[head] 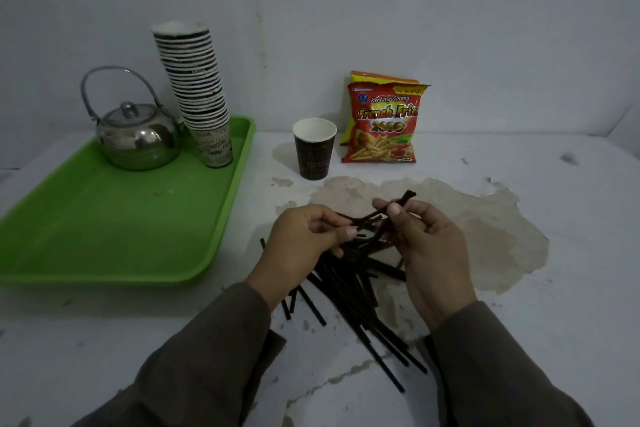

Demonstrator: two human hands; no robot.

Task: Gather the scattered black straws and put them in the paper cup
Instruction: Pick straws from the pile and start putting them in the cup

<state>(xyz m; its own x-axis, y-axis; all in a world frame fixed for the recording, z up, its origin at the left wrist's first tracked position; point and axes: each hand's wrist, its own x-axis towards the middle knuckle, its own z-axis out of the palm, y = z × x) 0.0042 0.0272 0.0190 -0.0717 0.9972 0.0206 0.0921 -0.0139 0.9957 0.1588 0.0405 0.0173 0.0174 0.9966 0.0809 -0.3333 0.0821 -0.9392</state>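
Several black straws (360,291) lie in a loose pile on the white table in front of me. My right hand (427,246) pinches a small bunch of straws whose ends stick up past my thumb toward the back. My left hand (304,236) grips other straws between thumb and fingers; these cross toward the right hand. Both hands hover just above the pile. A dark paper cup (314,149) with a white inside stands upright and apart behind my hands.
A green tray (104,236) at the left carries a steel kettle (138,135) and a tall leaning stack of paper cups (197,90). Red snack bags (382,121) lean on the wall right of the cup. A stained patch marks the table.
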